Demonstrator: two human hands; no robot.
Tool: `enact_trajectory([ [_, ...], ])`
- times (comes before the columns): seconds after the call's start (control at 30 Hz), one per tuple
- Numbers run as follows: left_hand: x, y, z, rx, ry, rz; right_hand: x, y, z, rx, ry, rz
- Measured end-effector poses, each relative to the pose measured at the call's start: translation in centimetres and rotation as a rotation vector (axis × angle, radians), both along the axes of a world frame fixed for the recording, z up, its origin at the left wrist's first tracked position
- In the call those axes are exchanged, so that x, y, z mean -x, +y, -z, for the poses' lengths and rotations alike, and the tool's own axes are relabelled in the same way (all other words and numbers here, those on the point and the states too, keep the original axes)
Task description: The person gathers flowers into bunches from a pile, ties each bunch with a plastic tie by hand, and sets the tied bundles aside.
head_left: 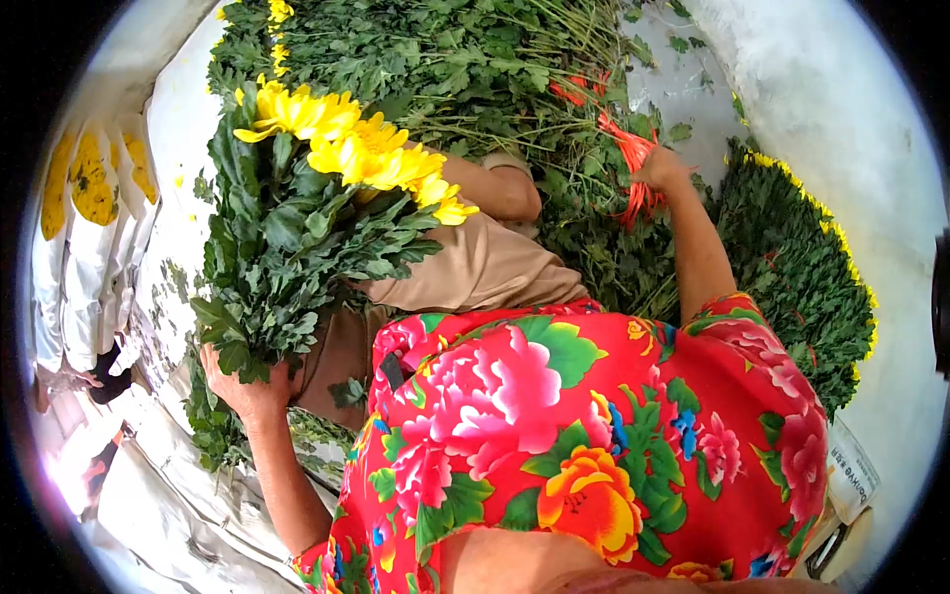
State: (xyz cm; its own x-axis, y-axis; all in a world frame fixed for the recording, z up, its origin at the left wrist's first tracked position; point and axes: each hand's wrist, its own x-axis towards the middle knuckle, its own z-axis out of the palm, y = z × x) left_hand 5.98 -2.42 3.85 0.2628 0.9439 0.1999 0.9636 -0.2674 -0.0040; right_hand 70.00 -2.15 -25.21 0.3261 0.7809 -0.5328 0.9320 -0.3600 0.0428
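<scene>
My left hand (247, 384) is wrapped round the lower leafy part of a bunch of yellow chrysanthemums (282, 233). The blooms point up and to the right, and leaves hide some of my fingers. My right hand (663, 170) is closed on a bundle of thin red ties (629, 148), whose loose ends hang below and beside it. Just beyond lies a large heap of cut green stems (475, 69) with leaves. My bent legs in tan trousers (485, 262) lie between the two hands.
A big stack of chrysanthemum bunches (782, 267) with a yellow bloom edge stands at the right. White-wrapped flower bunches (84, 257) are at the far left. More red ties (574, 91) lie on the stems. A printed white box (851, 470) sits at lower right.
</scene>
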Motion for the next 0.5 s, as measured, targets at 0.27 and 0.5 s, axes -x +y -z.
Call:
enact_trajectory([
  [0.27,1.0,-0.3,0.5,-0.018,0.018,-0.008,0.5,-2.5,1.4,-0.253,0.139,0.169],
  [0.5,0.6,-0.1,1.2,-0.006,0.024,-0.051,-3.1,-2.1,3.7,0.003,-0.019,-0.125],
])
